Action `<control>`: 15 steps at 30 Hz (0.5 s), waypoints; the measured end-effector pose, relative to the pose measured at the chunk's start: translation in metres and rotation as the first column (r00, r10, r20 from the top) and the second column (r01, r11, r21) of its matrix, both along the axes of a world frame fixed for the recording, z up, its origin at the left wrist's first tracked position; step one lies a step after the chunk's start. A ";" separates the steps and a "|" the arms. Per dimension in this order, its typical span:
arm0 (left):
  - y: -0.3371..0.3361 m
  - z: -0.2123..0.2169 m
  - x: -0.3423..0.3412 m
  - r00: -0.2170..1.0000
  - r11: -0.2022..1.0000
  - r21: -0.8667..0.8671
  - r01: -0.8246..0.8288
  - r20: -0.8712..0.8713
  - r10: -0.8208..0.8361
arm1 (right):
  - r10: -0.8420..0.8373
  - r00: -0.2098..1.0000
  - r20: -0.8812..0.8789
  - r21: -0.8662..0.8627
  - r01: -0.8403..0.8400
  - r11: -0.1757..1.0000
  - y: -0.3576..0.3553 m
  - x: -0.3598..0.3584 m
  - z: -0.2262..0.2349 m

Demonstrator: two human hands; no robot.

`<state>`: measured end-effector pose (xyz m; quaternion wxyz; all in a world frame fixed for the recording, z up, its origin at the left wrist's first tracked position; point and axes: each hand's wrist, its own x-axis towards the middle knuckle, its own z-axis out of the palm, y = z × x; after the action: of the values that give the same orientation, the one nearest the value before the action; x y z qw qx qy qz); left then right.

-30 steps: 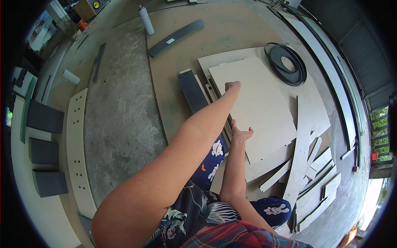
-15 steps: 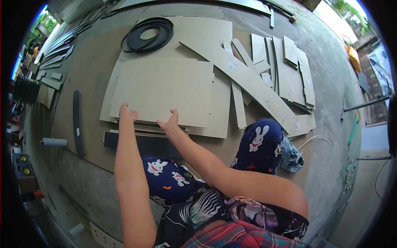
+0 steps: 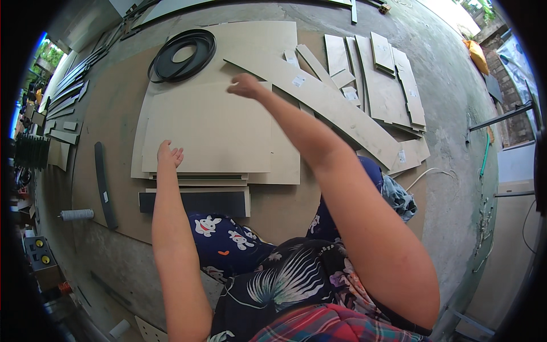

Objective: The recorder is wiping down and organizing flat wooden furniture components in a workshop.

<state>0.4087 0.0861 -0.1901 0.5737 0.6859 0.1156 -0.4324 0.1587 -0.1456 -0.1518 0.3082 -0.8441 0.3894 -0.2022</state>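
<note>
A flat, pale beige panel tops a small stack of boards in front of me. Beneath it, a larger beige board sticks out to the right and at the back. My left hand rests at the panel's near left part, fingers apart, gripping nothing. Stretched farther out, my right hand is at the panel's far edge with its fingers loosely bent and holds nothing I can see. Whether its fingertips touch the panel is hard to make out. A coil of black edging strip lies beyond, at the far left.
A long board lies diagonally on the right, beside several narrow pale boards. Nearer me is a dark grey board. On the left are a dark strip and a grey spool. Crumpled blue cloth sits by my knee.
My right hand has moved from the panel's near edge to its far edge. The left hand stays near the same spot. The view has shifted slightly, so the boards appear farther left.
</note>
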 end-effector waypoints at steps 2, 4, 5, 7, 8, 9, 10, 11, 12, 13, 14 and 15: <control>0.018 0.003 0.017 0.995 0.997 0.032 0.064 0.081 -0.067 | 0.010 0.939 -0.343 -0.047 -0.028 0.999 -0.017 -0.048 -0.002; 0.006 0.014 -0.004 0.985 0.991 0.036 0.126 0.117 -0.129 | -0.011 0.868 -0.496 -0.103 -0.046 0.994 -0.048 -0.139 -0.028; -0.021 0.016 -0.035 0.965 0.974 0.023 0.225 0.130 -0.226 | -0.005 0.777 -0.630 -0.083 -0.061 0.995 -0.078 -0.211 -0.037; -0.002 0.025 -0.024 0.951 0.971 0.086 0.223 0.201 -0.236 | -0.001 0.679 -0.734 0.071 0.078 0.994 -0.069 -0.232 -0.032; -0.001 0.032 -0.024 0.924 0.952 0.121 0.283 0.233 -0.304 | -0.037 0.652 -0.758 0.034 0.097 0.995 -0.073 -0.244 -0.028; -0.002 0.037 -0.026 0.928 0.959 0.122 0.257 0.244 -0.280 | -0.056 0.685 -0.726 0.044 0.127 0.991 -0.076 -0.250 -0.024; -0.013 0.041 -0.035 0.881 0.924 0.143 0.354 0.279 -0.381 | -0.024 0.707 -0.707 0.114 0.147 0.983 -0.087 -0.261 -0.018; -0.019 0.046 -0.043 0.828 0.886 0.174 0.430 0.316 -0.464 | -0.040 0.745 -0.666 0.090 0.133 0.987 -0.093 -0.262 -0.021; -0.025 0.053 -0.047 0.759 0.847 0.231 0.479 0.376 -0.532 | -0.048 0.781 -0.623 0.066 0.113 0.991 -0.094 -0.262 -0.027; -0.023 0.063 -0.050 0.691 0.811 0.306 0.499 0.424 -0.585 | -0.039 0.791 -0.610 0.063 0.097 0.993 -0.093 -0.251 -0.030; -0.020 0.071 -0.055 0.643 0.798 0.354 0.488 0.472 -0.603 | -0.019 0.804 -0.594 0.060 0.068 0.996 -0.091 -0.237 -0.035; -0.021 0.080 -0.062 0.595 0.785 0.403 0.470 0.512 -0.619 | -0.014 0.818 -0.576 0.049 0.051 0.997 -0.091 -0.231 -0.043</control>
<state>0.3464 0.0653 -0.1097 0.3353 0.8503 -0.2480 -0.3210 -0.0726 -0.2364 -0.1951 0.1990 -0.8490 0.4846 0.0687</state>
